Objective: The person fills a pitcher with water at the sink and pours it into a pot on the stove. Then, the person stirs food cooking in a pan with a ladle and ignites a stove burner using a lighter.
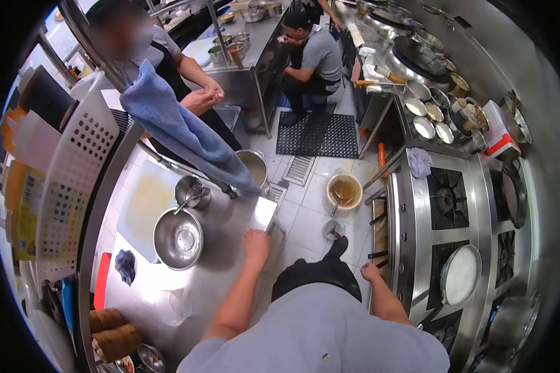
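Observation:
My left hand (pixel 256 246) rests closed at the edge of the steel table (pixel 230 217), near its corner. Left of it stands a steel mixing bowl (pixel 178 239), with a smaller steel pot (pixel 193 191) holding a ladle behind it. My right hand (pixel 371 272) is closed and hangs by the front of the stove (pixel 410 217); nothing shows in its fingers. A frying pan (pixel 461 274) with white contents sits on a burner, to the right of that hand.
A bucket (pixel 344 191) of brown liquid stands on the floor ahead. One person (pixel 174 68) stands across the table; another (pixel 314 56) sits low beyond a black mat (pixel 317 135). A blue towel (pixel 180 127) hangs above the table. White basket (pixel 74 180) is at left.

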Action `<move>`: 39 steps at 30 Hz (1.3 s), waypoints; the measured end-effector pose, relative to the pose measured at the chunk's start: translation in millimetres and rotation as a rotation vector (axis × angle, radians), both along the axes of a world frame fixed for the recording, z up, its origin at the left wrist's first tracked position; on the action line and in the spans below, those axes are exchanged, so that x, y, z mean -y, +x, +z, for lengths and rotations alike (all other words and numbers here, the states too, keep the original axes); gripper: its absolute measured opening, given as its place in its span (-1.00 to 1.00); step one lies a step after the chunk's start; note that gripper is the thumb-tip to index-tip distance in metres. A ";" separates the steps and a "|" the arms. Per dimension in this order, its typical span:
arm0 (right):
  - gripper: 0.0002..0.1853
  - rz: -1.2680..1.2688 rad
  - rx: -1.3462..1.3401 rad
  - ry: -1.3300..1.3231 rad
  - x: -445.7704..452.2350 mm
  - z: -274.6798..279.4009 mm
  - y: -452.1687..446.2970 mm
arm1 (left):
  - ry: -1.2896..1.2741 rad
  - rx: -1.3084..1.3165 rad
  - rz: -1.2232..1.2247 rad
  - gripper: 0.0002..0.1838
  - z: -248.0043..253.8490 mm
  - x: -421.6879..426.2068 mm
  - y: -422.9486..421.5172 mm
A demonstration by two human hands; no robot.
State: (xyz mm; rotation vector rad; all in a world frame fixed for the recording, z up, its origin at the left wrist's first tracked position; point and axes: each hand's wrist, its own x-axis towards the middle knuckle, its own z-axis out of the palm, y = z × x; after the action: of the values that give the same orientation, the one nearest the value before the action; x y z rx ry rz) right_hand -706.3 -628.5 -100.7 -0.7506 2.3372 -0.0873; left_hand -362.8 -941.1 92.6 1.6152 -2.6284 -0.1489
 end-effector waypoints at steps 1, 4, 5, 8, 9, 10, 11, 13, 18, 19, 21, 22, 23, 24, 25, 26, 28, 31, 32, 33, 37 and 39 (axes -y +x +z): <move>-0.68 -0.021 0.023 0.018 -3.3 6.1 0.0 | 0.042 0.014 0.000 -0.76 9.7 -1.6 0.4; -0.68 -0.033 0.038 0.033 -2.3 11.5 -2.2 | 0.042 0.036 0.017 -0.71 -2.5 -3.7 7.0; -0.68 -0.021 0.039 0.043 -6.7 11.6 -0.3 | 0.015 0.053 0.041 -0.65 -13.1 -6.1 11.4; -0.66 0.066 0.025 0.046 -2.8 2.7 -1.8 | 0.039 -0.006 0.025 -0.50 -17.0 -12.5 18.7; -0.66 0.059 0.025 0.046 -0.1 3.1 0.1 | 0.040 -0.006 0.018 -0.50 -16.3 -16.1 20.0; -0.66 0.067 0.012 0.012 6.2 4.5 2.5 | 0.039 -0.025 0.034 -0.46 -13.7 -19.7 20.2; -0.66 0.069 0.001 -0.021 9.8 6.3 4.7 | 0.041 -0.041 0.044 -0.41 -10.7 -24.3 21.1; -0.62 0.271 -0.002 0.063 17.5 -24.6 -3.6 | 0.047 -0.066 0.054 -0.38 -6.7 -30.6 26.0; -0.68 0.214 -0.008 -0.035 38.2 -3.9 16.3 | -0.008 -0.222 0.001 -0.35 -17.5 -44.0 39.3; -0.68 0.240 -0.021 -0.047 39.1 -2.4 19.5 | -0.009 -0.218 -0.058 -0.35 -20.5 -47.0 41.0; -0.68 0.201 0.019 -0.029 42.1 18.2 29.2 | -0.029 -0.273 -0.044 -0.39 -23.7 -47.0 50.2; -0.68 0.212 0.058 -0.008 42.1 26.4 36.5 | -0.037 -0.267 -0.086 -0.39 -19.1 -46.9 53.4; -0.68 0.175 0.062 -0.024 41.9 34.1 44.8 | -0.003 -0.273 -0.071 -0.42 -15.8 -48.3 56.1; -0.68 0.147 0.086 -0.015 42.6 43.2 51.6 | 0.033 -0.280 -0.047 -0.46 -12.0 -48.6 55.4; -0.67 0.132 0.113 -0.004 42.3 49.5 57.5 | 0.025 -0.275 -0.063 -0.46 -9.7 -47.9 54.3; -0.65 0.106 0.150 0.003 39.9 56.1 62.4 | 0.026 -0.295 -0.052 -0.49 -8.7 -49.5 56.5; -0.65 0.168 0.130 -0.013 31.1 54.6 70.6 | 0.021 -0.307 -0.012 -0.52 -5.0 -56.5 63.0; -0.65 0.257 0.102 -0.035 14.2 31.4 74.1 | 0.018 -0.249 0.038 -0.55 5.0 -62.5 59.0; -0.65 0.241 0.105 -0.045 7.0 22.6 75.2 | 0.024 -0.211 0.032 -0.56 7.0 -64.2 58.3; -0.65 0.263 0.101 -0.050 -0.1 24.4 77.5 | 0.030 -0.175 0.016 -0.56 7.3 -64.2 59.2; -0.61 0.123 0.142 -0.048 -49.2 34.5 78.1 | 0.052 -0.014 0.042 -0.55 8.0 -72.5 61.9; -0.69 0.105 0.059 -0.084 -81.1 -1.8 81.5 | 0.041 0.022 0.017 -0.56 7.2 -77.4 66.9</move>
State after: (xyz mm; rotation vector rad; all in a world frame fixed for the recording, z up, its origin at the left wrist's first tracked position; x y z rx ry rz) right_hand -624.8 -547.4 -102.5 -0.8990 2.2457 -0.1604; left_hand -295.9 -863.8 99.9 1.6608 -2.6441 -0.1858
